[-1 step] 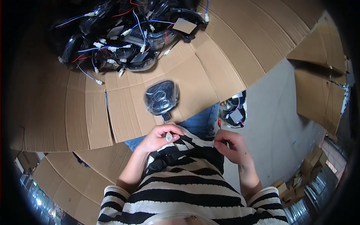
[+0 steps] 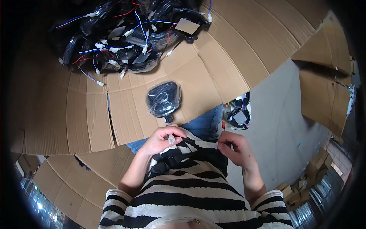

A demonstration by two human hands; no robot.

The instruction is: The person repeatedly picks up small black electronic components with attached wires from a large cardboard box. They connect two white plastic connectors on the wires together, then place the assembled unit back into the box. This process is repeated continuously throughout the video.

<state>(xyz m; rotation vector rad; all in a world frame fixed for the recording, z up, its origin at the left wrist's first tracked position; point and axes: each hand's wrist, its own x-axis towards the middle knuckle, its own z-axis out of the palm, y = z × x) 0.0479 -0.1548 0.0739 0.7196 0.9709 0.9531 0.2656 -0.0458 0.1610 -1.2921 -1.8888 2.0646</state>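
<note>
My left hand is closed in front of my waist, with a white plug connector between thumb and fingers. A thin dark strip, perhaps a sleeve or cable, runs from these fingers toward my right hand. The right fingers are pinched together; what they hold, if anything, is too small to make out. Just beyond the left hand a black rounded unit in clear plastic wrap lies on the cardboard. Its short stem and cable point toward my left hand.
A heap of similar black wrapped parts with red, blue and white wires and white plugs lies at the far left. More black parts sit below the cardboard's right edge. Cardboard boxes stand on the grey floor at right.
</note>
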